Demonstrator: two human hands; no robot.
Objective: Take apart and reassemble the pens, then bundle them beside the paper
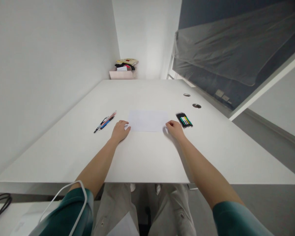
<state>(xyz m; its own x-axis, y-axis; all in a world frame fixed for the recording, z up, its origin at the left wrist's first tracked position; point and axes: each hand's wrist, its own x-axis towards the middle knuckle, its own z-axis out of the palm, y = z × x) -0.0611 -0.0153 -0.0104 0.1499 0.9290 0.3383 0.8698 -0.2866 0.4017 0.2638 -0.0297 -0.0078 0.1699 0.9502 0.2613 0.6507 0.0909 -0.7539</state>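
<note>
"Your left hand (pixel 120 131) rests on the table (pixel 147 157) at the near left part of the paper (pixel 148 120), fingers bent, with a gap between thumb and fingertips. It looks loosely open."

"And what about my right one?"

"Your right hand (pixel 175 129) is at the paper's right side, its fingers curled in and the tips drawn together. I can't tell whether they pinch the edge."

"Where exactly is the paper?"

"It lies flat on the table between your two hands, blank and white, its long side towards you."

"What have I got beside it?"

"Just past your left hand, a few pens (pixel 105 122) lie in a slanting bunch, one of them blue. On the other side, near your right hand, is a flat set of black sticks (pixel 184 120) with green, white and yellow marks; I can't make out what they are."

"And further off?"

"Two round holes (pixel 196 106) sit towards the table's right edge. Beyond the far end, by the wall, you have a pink box (pixel 123 75) with things piled in it. Nearer you, a white cable (pixel 82 190) crosses your left sleeve."
</note>
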